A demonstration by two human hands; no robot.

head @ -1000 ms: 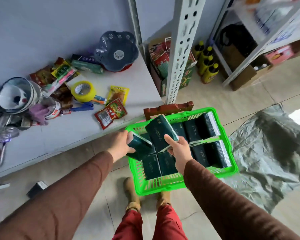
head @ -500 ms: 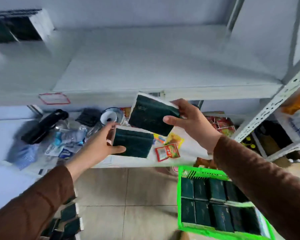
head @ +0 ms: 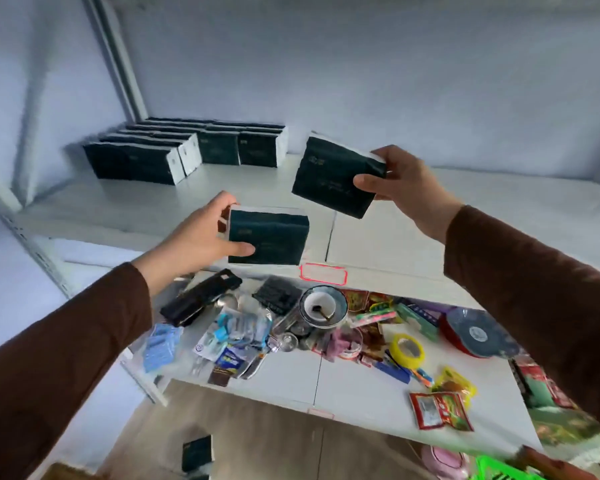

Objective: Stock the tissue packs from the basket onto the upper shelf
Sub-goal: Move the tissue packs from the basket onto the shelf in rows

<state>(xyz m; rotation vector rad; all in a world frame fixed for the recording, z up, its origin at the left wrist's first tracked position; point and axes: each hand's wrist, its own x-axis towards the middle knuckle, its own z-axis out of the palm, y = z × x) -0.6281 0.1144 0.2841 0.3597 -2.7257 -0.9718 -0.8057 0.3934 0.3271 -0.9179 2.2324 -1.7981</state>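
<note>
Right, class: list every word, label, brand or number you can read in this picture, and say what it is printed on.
Nothing reads clearly.
Tissue pack in the left hand: small logo and faint line, blurred.
Tissue pack in the right hand: small logo and faint line, blurred.
Stacked tissue packs on the upper shelf: marks too small.
Red-edged shelf tag: looks blank.
Red snack packet: print blurred.

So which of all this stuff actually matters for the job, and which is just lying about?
Job:
left hand holding one tissue pack
right hand holding another pack
stocked packs
upper shelf
green basket

Lying about:
yellow tape roll
bowl
snack packet
</note>
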